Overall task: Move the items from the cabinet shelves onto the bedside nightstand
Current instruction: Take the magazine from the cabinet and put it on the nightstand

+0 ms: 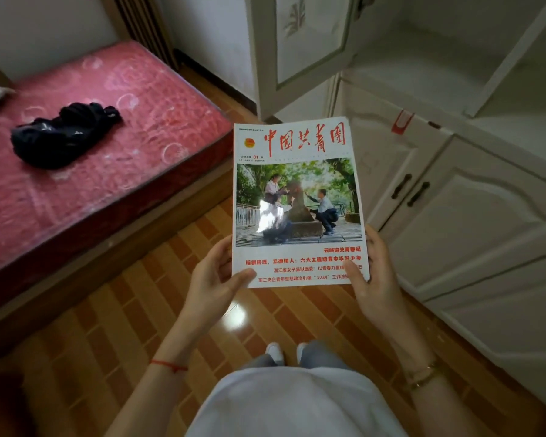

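While both grip its near edge, the magazine (298, 205) sits between left hand (213, 277) and right hand (372, 272). Black cloth (65, 134) lies on the bed (139, 99), far left.

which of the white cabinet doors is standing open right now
The upper white panelled door with the leaf motif, swung out left; the lower handled doors are closed.

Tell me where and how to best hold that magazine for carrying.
Grip the magazine at its bottom corners, coming from the near edge, as now: left hand pinches the lower left corner, right hand the lower right, thumbs on the cover. It is thin and floppy, held out flat above the floor, so two spread grips likely keep it from sagging.
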Demonstrator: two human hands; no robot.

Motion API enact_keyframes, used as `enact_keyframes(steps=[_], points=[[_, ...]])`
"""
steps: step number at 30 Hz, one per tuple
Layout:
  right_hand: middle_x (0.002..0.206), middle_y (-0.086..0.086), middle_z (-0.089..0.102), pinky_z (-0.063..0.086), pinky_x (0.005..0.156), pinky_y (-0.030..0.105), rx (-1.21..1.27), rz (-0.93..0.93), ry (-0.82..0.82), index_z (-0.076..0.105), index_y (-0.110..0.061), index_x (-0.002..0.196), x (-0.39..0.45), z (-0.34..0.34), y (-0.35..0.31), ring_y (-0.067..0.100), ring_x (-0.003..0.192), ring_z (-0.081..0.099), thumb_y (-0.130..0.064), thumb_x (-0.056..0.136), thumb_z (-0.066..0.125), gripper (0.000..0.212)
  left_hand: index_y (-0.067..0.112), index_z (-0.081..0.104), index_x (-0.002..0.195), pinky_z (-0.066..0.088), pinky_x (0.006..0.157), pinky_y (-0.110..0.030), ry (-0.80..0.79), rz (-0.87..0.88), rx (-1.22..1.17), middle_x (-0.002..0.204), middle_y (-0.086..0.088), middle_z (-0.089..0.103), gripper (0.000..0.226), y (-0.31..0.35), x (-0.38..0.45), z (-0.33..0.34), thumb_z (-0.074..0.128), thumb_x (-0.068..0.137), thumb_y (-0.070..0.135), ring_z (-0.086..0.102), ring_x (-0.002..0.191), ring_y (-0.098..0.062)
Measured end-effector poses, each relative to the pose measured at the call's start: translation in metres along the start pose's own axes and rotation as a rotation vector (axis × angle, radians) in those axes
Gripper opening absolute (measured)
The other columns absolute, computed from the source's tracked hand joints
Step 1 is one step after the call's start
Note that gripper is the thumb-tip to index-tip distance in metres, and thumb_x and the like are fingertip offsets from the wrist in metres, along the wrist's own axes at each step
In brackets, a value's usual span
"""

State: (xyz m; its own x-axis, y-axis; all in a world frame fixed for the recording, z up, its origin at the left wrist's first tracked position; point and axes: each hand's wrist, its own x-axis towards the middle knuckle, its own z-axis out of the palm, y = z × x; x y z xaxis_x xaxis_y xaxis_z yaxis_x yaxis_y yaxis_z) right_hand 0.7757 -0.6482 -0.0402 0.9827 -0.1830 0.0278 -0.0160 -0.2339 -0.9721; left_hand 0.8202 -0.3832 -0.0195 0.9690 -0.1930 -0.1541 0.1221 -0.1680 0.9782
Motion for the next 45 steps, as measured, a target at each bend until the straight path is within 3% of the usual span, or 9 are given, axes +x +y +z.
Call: enact_keyframes(steps=[5, 10, 17, 21, 26, 31, 35, 41, 45], points=[[0.124, -0.026, 0.057, 0.053, 0.080, 0.013, -0.007, -0.023, -0.122, 0.029, -0.055, 0.138, -0.008, 0.002, -0.004, -0.004, 0.111, 0.059, -0.012, 0.097, 0.054, 0.064, 0.029, 0.050, 0.133, 0.059, 0.080, -0.025, 0.136, -0.014, -0.014, 0.115, 0.009, 0.072, 0.061, -0.010, -0.038, 0.005, 0.069, 0.085, -0.005, 0.068, 0.110, -0.012], [0.127, -0.016, 0.059, 0.056, 0.080, 0.020, -0.010, -0.039, -0.266, 0.030, -0.045, 0.142, -0.009, 0.001, -0.004, 0.003, 0.112, 0.062, -0.013, 0.097, 0.055, 0.060, 0.027, 0.047, 0.136, 0.060, 0.082, -0.028, 0.280, -0.037, -0.059, 0.120, 0.006, 0.069, 0.063, -0.012, -0.080, 0.017, 0.067, 0.086, -0.005, 0.068, 0.111, -0.012], [0.131, -0.005, 0.056, 0.059, 0.078, 0.026, -0.026, -0.071, -0.553, 0.027, -0.036, 0.146, -0.006, 0.028, -0.006, 0.008, 0.113, 0.062, -0.015, 0.096, 0.056, 0.061, 0.043, 0.047, 0.124, 0.059, 0.076, -0.022, 0.554, -0.118, -0.127, 0.117, 0.016, 0.067, 0.065, -0.026, -0.141, 0.022, 0.066, 0.086, -0.006, 0.067, 0.109, -0.004], [0.130, -0.014, 0.056, 0.058, 0.078, 0.025, -0.053, -0.104, -0.730, 0.028, -0.044, 0.143, -0.005, 0.068, -0.016, 0.005, 0.115, 0.061, -0.019, 0.096, 0.057, 0.061, 0.049, 0.046, 0.119, 0.057, 0.071, -0.017, 0.730, -0.162, -0.139, 0.108, 0.024, 0.070, 0.067, -0.035, -0.171, 0.007, 0.067, 0.086, -0.006, 0.067, 0.104, 0.002], [0.128, -0.011, 0.056, 0.059, 0.081, 0.028, -0.057, -0.176, -0.901, 0.027, -0.032, 0.147, -0.002, 0.144, -0.034, 0.006, 0.112, 0.062, -0.011, 0.096, 0.056, 0.062, 0.043, 0.049, 0.121, 0.057, 0.074, -0.017, 0.948, -0.192, -0.195, 0.107, 0.027, 0.071, 0.067, -0.051, -0.199, -0.028, 0.063, 0.086, -0.013, 0.068, 0.105, 0.000], [0.119, -0.021, 0.060, 0.058, 0.078, 0.024, -0.048, -0.253, -1.080, 0.028, -0.026, 0.147, -0.006, 0.243, -0.052, 0.007, 0.110, 0.064, -0.010, 0.096, 0.056, 0.060, 0.026, 0.045, 0.141, 0.057, 0.073, -0.017, 1.157, -0.230, -0.228, 0.113, 0.024, 0.065, 0.068, -0.072, -0.225, -0.083, 0.067, 0.086, -0.007, 0.068, 0.103, 0.002], [0.118, -0.025, 0.058, 0.058, 0.081, 0.025, -0.024, -0.329, -1.185, 0.028, -0.018, 0.147, -0.019, 0.338, -0.077, 0.009, 0.110, 0.063, -0.005, 0.096, 0.055, 0.059, 0.031, 0.044, 0.145, 0.060, 0.079, -0.025, 1.283, -0.261, -0.230, 0.121, 0.018, 0.066, 0.070, -0.085, -0.253, -0.148, 0.067, 0.088, -0.002, 0.067, 0.108, -0.002], [0.119, -0.015, 0.061, 0.058, 0.084, 0.030, -0.012, -0.395, -1.308, 0.027, -0.016, 0.148, -0.063, 0.480, -0.118, 0.009, 0.109, 0.063, -0.005, 0.095, 0.055, 0.060, 0.030, 0.043, 0.146, 0.059, 0.083, -0.025, 1.417, -0.310, -0.158, 0.122, 0.016, 0.066, 0.072, -0.107, -0.309, -0.260, 0.069, 0.087, -0.001, 0.066, 0.110, -0.001], [0.116, -0.015, 0.063, 0.058, 0.083, 0.031, -0.033, -0.416, -1.389, 0.027, -0.017, 0.147, -0.093, 0.565, -0.140, 0.007, 0.107, 0.065, -0.004, 0.096, 0.054, 0.059, 0.036, 0.043, 0.144, 0.058, 0.079, -0.021, 1.485, -0.357, -0.137, 0.108, 0.030, 0.066, 0.072, -0.127, -0.343, -0.326, 0.070, 0.087, 0.002, 0.066, 0.106, 0.004]])
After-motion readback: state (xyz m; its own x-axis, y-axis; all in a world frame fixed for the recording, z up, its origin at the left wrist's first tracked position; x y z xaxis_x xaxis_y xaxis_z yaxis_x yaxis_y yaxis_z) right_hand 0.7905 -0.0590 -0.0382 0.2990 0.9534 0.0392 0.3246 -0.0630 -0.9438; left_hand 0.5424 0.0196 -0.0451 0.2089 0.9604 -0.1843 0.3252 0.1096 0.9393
